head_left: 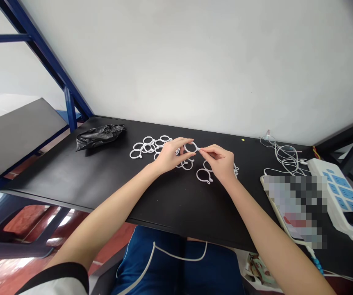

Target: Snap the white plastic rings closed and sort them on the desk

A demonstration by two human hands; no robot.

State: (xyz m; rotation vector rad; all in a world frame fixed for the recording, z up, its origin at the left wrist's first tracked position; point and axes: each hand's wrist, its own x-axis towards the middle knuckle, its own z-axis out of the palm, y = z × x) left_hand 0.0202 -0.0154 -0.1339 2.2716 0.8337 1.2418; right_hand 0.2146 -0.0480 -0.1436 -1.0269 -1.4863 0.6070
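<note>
A white ring (pixel 190 143) with a small loop on its edge is held between my two hands above the black table. My left hand (pixel 171 155) pinches the ring's left side between thumb and fingers. At the ring's right end, my right hand (pixel 219 161) pinches the small loop. A cluster of similar white rings (pixel 136 154) lies to the left, partly hidden behind my left hand. Closer to me, another white ring (pixel 203 175) rests near my right wrist, and more rings are partly covered by that hand.
A crumpled black plastic bag (pixel 101 137) lies at the table's back left. To the right are tangled white cables (pixel 288 157), a blurred-out tablet-like device (pixel 294 209) and a white power strip (pixel 338 192). A white wall (pixel 194 65) rises behind the black table (pixel 108 180).
</note>
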